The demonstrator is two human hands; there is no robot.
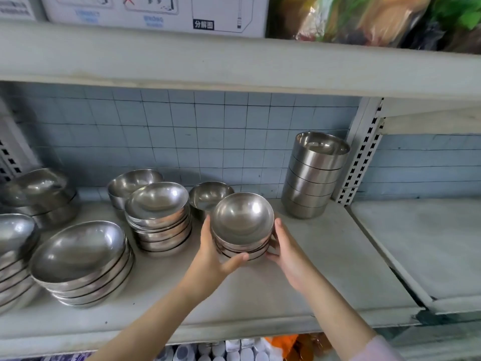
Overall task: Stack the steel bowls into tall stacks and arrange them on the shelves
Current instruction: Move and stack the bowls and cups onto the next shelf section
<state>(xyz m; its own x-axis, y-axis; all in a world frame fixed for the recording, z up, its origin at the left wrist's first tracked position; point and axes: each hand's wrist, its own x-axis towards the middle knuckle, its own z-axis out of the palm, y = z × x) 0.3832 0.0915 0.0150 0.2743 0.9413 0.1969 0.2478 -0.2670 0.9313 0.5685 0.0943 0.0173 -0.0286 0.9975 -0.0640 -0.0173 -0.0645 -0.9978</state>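
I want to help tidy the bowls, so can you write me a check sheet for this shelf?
Surface: pale shelf board, a bit scuffed.
Job's things: small bowl stack at the middle; tall stack at the back right beside the perforated upright; middle stack; front-left stack; a back bowl behind the small bowl stack; more stacks at the left edge.
Clutter: nothing seen.
Grippers: left hand and right hand grip the small bowl stack from either side; whether it touches the board cannot be told.
Cables: nothing seen.
Surroundings: tiled wall; cardboard box and plastic bags on the shelf above; packaged goods below.
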